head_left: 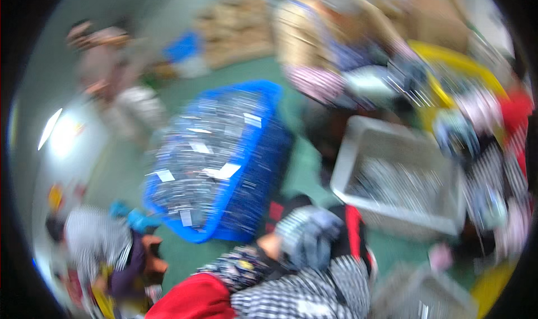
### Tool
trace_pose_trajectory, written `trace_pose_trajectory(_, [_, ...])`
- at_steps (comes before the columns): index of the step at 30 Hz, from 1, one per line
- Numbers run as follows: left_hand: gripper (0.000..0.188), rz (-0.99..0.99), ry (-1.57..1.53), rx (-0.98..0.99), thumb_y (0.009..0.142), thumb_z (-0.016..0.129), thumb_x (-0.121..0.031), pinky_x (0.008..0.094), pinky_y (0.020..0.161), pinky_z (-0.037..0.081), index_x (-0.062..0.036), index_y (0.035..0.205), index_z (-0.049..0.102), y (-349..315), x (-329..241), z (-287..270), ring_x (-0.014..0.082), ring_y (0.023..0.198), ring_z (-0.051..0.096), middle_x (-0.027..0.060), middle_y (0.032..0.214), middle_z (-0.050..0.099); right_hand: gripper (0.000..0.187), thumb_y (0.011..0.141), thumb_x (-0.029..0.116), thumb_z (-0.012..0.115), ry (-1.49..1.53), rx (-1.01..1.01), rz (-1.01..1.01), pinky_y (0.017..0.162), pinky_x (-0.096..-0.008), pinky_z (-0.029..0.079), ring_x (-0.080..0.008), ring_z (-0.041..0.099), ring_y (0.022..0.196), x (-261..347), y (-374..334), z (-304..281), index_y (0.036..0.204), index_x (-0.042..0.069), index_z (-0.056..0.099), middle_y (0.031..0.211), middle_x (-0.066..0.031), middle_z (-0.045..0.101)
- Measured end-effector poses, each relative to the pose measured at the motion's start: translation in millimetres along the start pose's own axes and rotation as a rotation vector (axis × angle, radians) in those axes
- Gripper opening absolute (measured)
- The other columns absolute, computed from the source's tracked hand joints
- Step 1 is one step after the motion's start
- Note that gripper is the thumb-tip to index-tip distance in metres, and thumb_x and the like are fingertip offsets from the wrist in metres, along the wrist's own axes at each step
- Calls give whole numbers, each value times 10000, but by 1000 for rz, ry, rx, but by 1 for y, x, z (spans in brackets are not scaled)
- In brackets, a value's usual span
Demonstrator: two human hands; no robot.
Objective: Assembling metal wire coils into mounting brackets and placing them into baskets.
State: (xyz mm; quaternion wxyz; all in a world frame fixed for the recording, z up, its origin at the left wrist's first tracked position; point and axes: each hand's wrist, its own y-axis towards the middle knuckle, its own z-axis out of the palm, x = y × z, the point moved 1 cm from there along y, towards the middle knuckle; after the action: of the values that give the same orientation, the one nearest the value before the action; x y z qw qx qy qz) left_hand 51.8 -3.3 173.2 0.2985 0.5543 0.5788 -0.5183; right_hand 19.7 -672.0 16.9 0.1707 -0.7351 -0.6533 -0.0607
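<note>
Motion smears the whole head view. From the lower edge my left arm reaches in, with a red sleeve and a dark floral cuff. A strip of bare wrist leads to my left hand (308, 236) in a grey-blue glove, over my black-and-white checked apron (280, 294). Its fingers are too blurred to show whether it holds anything. My right hand cannot be made out. Ahead on the left stands a long blue crate (238, 198) full of small clear or dark pieces, with white slips on top. A grey tub (343, 170) at the right holds similar shiny pieces.
Across from me sits a person (314, 38) beside a yellow basket (493, 75). More workers crowd the right edge, and a person in stripes (98, 235) is at lower left. Another grey tub (392, 296) stands at lower right. Brown cartons (235, 24) are at the back.
</note>
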Motion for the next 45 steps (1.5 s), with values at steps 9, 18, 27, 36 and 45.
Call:
trace_pose_trajectory(9, [278, -93, -925, -398, 869, 548, -330, 336, 716, 417, -63, 947, 538, 39, 68, 48, 196, 721, 498, 42, 789, 527, 320, 858, 237, 528, 308, 370, 270, 848, -414, 429, -311, 550, 975, 3, 63, 162, 1110, 43, 553, 1107, -173, 565])
trace_pose_trajectory(18, [334, -17, -887, -352, 921, 489, -376, 336, 746, 432, -66, 1036, 538, 19, 64, 20, 183, 774, 498, 36, 841, 530, 291, 824, 219, 500, -182, 1077, 474, 741, -379, 490, -301, 610, 819, 32, 12, 244, 1004, 24, 619, 994, -165, 632])
trace_pose_trajectory(27, [387, -76, -940, -501, 893, 525, -402, 330, 752, 422, -40, 1029, 523, -1, 89, 6, 194, 760, 485, 62, 833, 509, 289, 882, 232, 477, -526, 1072, -365, 793, -352, 479, -271, 595, 858, -88, -35, 341, 1044, 36, 613, 1090, -182, 592])
trace_pose_trajectory(36, [404, 152, -366, -391, 898, 502, -422, 321, 734, 421, -41, 1028, 536, 18, 14, 58, 180, 757, 491, 54, 838, 513, 389, 907, 253, 477, -452, 1275, 254, 950, -368, 412, -247, 467, 1190, 37, 8, 281, 1248, 67, 498, 1314, -96, 457])
trace_pose_trajectory(45, [428, 39, -442, -502, 880, 519, -459, 313, 720, 417, -49, 1001, 545, 15, 19, 58, 173, 784, 501, 54, 842, 529, 333, 856, 289, 493, -260, 316, 613, 798, -372, 488, -302, 623, 942, -5, 78, 172, 948, 20, 667, 939, -187, 654])
